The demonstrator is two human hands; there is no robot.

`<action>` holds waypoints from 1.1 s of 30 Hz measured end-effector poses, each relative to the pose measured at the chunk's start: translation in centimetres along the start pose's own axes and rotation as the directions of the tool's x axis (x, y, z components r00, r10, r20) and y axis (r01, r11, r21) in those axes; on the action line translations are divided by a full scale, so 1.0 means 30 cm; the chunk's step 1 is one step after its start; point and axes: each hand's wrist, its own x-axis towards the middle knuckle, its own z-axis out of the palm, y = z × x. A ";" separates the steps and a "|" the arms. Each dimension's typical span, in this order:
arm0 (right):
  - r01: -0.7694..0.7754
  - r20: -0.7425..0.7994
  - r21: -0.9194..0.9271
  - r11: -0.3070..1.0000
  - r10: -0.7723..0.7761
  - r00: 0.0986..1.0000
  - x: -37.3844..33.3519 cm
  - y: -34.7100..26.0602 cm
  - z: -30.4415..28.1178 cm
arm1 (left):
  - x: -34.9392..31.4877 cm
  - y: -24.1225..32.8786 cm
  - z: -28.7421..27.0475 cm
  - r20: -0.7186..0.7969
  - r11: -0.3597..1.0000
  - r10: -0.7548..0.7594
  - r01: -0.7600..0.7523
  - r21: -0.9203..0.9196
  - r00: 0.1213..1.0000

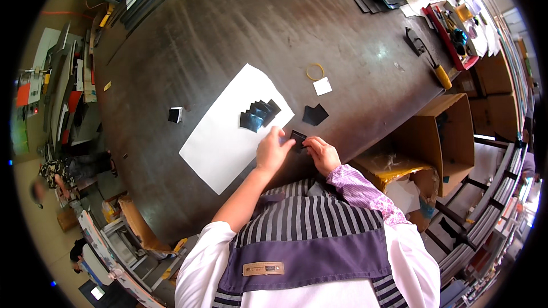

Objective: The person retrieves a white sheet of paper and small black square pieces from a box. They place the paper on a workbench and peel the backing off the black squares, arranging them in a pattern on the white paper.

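Observation:
Between my two hands, close to the table's near edge, is a small dark square piece (pixel 297 140). My left hand (pixel 273 149) pinches its left side, and my right hand (pixel 321 154) has its fingertips closed on the right side. Just ahead of my left hand, several glossy black squares (pixel 258 116) lie fanned out on a white sheet of paper (pixel 222 137). Beyond my right hand a couple of matte black squares (pixel 315 114) overlap on the bare table. What the held piece is made of cannot be made out.
A small white square (pixel 322 86) and a yellow ring (pixel 315 72) lie farther off on the dark table (pixel 228 28). At left sits a small black-and-white stack (pixel 175 114). A yellow-handled tool (pixel 442 77) and a red tray (pixel 451 37) occupy the far right; cardboard boxes (pixel 451 137) stand beside the table.

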 end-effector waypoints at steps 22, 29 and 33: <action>-0.207 -0.035 0.367 0.907 0.236 0.971 -0.015 -0.020 -0.013 | -0.069 -0.050 0.022 0.003 0.987 0.138 -0.137 0.082 0.990; -0.038 -0.248 -0.030 0.999 0.029 0.968 -0.002 0.034 -0.059 | -0.074 0.020 -0.016 -0.167 0.984 0.032 -0.060 -0.168 0.985; -0.059 -0.278 -0.084 0.995 0.034 0.960 0.000 0.039 -0.070 | -0.089 -0.030 -0.019 -0.024 0.983 0.000 -0.005 -0.185 1.000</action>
